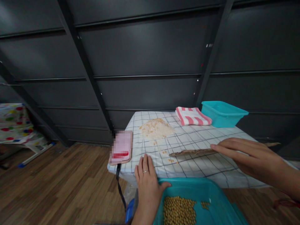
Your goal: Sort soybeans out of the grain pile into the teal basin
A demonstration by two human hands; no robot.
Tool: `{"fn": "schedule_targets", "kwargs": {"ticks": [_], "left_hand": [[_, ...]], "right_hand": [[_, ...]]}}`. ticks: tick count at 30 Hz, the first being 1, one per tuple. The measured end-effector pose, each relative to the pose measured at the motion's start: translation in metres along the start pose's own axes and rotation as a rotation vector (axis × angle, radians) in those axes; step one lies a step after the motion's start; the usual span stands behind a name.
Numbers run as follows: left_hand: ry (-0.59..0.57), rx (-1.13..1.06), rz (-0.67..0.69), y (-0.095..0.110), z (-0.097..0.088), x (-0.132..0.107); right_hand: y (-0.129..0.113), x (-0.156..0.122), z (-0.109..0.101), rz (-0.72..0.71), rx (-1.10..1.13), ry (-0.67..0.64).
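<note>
My left hand point(147, 178) lies at the front edge of the table, fingers stretched flat on the checked cloth and thumb over the rim of a teal basin point(211, 184). Soybeans point(179, 209) lie in that basin. My right hand point(248, 156) grips a thin brown piece, apparently cardboard point(187, 152), seen nearly edge-on just above the cloth; part of the grip is hidden. Farther back is a pile of pale grains mixed with yellow beans point(156, 128). A few loose beans point(171, 160) are scattered between the pile and the basin.
A phone point(122, 147) with a black strap rests at the table's left edge. Toward the back right are a folded red-and-white striped towel point(193, 116) and a turquoise tub point(222, 114). Behind the table point(197, 137) rises a dark panelled wall point(145, 53).
</note>
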State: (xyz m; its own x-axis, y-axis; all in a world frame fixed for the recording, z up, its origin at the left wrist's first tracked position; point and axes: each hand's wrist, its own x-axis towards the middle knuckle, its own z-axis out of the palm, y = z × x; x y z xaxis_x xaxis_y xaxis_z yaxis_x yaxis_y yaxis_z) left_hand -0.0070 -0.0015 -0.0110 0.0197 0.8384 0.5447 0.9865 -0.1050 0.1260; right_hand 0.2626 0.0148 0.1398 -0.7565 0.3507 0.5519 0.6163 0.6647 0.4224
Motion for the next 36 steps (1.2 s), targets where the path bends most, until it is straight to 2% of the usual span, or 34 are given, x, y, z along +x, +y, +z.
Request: {"fn": "schedule_targets", "kwargs": {"ticks": [3, 8, 10, 13, 21, 27, 31, 36], "left_hand": [[0.000, -0.016, 0.004, 0.000, 0.001, -0.001], [0.032, -0.018, -0.036, 0.007, 0.000, -0.001], [0.039, -0.020, -0.069, 0.009, -0.001, 0.000], [0.016, -0.034, -0.049, 0.007, -0.002, 0.000], [0.011, -0.018, -0.013, 0.000, 0.002, -0.001], [0.020, -0.024, -0.017, 0.003, 0.001, -0.001], [0.035, -0.038, -0.068, 0.007, -0.002, 0.000], [-0.013, -0.042, -0.018, 0.002, 0.001, 0.000]], "right_hand": [[0.000, 0.009, 0.005, -0.066, -0.023, 0.031], [-0.002, 0.028, 0.013, -0.093, 0.019, 0.043], [-0.004, 0.034, 0.014, -0.102, 0.033, 0.039], [-0.007, 0.038, 0.012, -0.123, 0.054, 0.024], [-0.009, 0.039, 0.000, -0.140, 0.071, 0.006], [-0.007, 0.034, 0.005, -0.127, 0.080, -0.002], [-0.009, 0.030, 0.006, -0.140, 0.087, -0.021], [-0.012, 0.030, 0.001, -0.150, 0.083, -0.007]]}}
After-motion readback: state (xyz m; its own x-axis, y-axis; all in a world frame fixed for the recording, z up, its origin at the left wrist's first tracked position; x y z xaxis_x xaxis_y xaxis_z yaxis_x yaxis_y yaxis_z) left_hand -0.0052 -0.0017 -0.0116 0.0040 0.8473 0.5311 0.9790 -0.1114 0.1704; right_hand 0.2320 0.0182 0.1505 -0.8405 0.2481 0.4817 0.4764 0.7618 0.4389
